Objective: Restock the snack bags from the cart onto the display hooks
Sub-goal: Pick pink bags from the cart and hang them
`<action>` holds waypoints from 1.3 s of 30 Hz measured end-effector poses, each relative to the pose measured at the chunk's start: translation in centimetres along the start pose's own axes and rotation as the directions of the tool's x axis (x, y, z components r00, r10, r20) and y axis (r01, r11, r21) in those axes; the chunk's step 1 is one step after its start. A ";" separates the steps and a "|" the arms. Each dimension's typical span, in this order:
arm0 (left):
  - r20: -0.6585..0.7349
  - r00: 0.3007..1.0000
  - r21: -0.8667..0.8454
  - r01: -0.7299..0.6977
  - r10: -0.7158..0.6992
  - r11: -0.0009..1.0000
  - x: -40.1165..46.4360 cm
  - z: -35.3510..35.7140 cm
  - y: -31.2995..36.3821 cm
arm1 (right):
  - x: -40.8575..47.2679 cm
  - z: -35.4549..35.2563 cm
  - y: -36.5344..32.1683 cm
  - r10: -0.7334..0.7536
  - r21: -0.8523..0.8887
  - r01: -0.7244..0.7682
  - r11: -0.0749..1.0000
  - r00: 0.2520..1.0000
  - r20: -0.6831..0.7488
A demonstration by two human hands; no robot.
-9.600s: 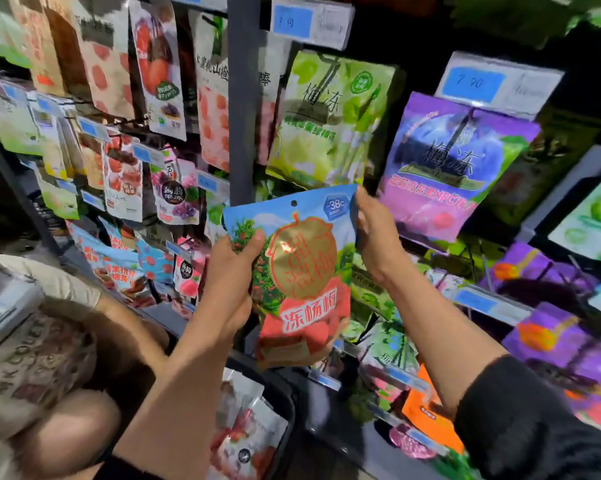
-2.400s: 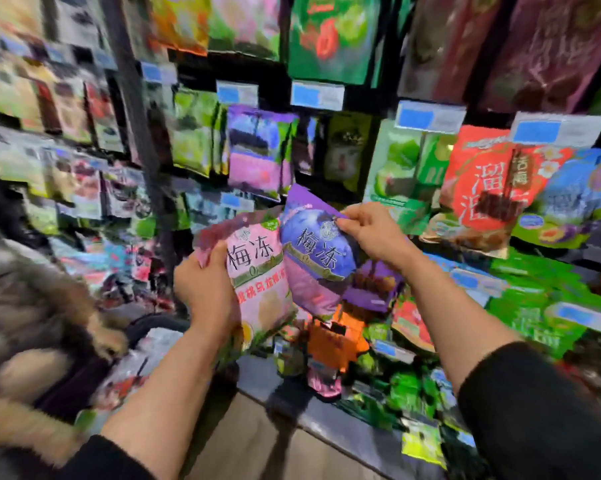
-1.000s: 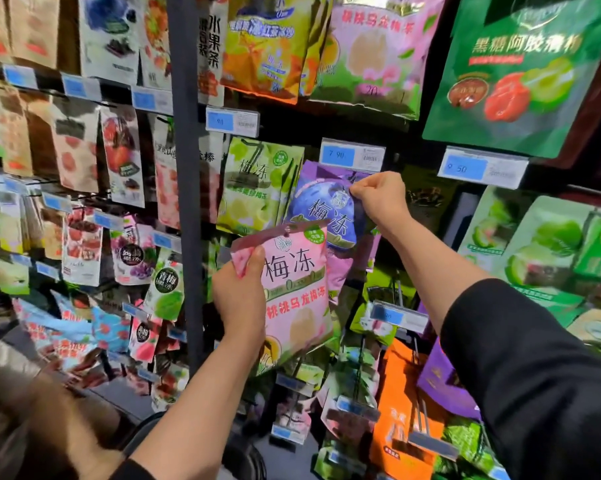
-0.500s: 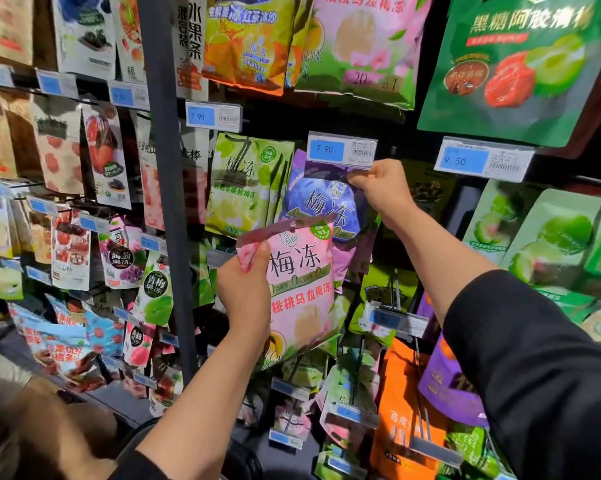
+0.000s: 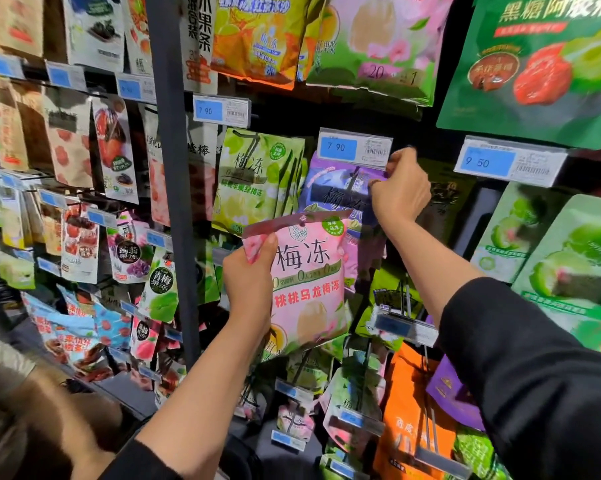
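- Head view: the right hand [image 5: 397,192] pinches the top corner of a glossy purple plastic snack bag [image 5: 330,195], raised just under a blue-and-white price tag [image 5: 354,147].
- The left hand [image 5: 249,275] grips a glossy pink plastic snack bag [image 5: 309,278] by its upper left edge, in front of the display.

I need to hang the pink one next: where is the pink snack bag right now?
In the head view's centre, the pink snack bag is gripped by the left hand, just below the purple bag the right hand holds.
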State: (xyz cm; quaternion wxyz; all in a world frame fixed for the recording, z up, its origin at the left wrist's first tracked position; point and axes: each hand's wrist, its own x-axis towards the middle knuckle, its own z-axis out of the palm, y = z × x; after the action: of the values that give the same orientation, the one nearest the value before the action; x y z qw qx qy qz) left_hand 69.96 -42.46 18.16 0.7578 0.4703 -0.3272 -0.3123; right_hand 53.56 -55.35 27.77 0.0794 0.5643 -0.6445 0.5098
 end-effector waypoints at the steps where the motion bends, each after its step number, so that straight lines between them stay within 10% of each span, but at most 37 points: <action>1: 0.014 1.000 -0.014 0.009 -0.009 1.000 0.0 0.0 0.2 | -1.0 -0.3 0.1 -0.042 0.048 0.047 0.998 0.996 -0.084; 4: 0.089 0.996 -0.057 0.036 -0.031 0.998 0.1 -0.2 0.8 | -3.9 -1.8 0.6 -0.200 0.299 0.264 0.917 0.953 -0.229; 8: 0.220 0.975 -0.084 0.057 -0.037 0.995 -0.2 0.0 2.1 | -5.3 -5.6 -0.6 -0.420 0.573 0.122 0.810 0.803 0.423; 11: 0.294 0.955 -0.106 0.082 -0.047 0.991 -0.5 0.4 3.6 | -4.7 -8.1 -1.6 -0.429 0.535 0.042 0.844 0.653 0.625; 19: 0.442 0.890 -0.070 -0.087 0.109 0.994 1.9 2.3 9.4 | -1.0 -13.4 -5.6 -0.405 0.655 -0.160 0.739 0.671 0.621; 25: 0.372 0.837 -0.061 -0.409 0.401 0.911 6.0 5.6 18.2 | 5.3 -17.7 -11.8 -0.358 0.732 -0.056 0.679 0.845 0.398; 33: 0.494 0.506 0.342 -0.861 0.707 0.377 10.4 11.2 28.3 | 13.7 -19.7 -16.1 -0.217 0.742 0.027 0.670 0.963 0.162; 39: 0.740 0.364 0.433 -0.901 0.566 0.014 13.7 16.3 31.4 | 17.3 -16.5 -16.5 -0.189 0.766 -0.017 0.642 0.965 0.179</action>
State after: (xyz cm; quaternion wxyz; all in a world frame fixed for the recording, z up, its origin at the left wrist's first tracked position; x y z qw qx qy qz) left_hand 70.38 -50.04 55.36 0.4127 0.4383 -0.7575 0.2525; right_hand 53.00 -51.63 56.64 -0.2204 0.6333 -0.3470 0.6557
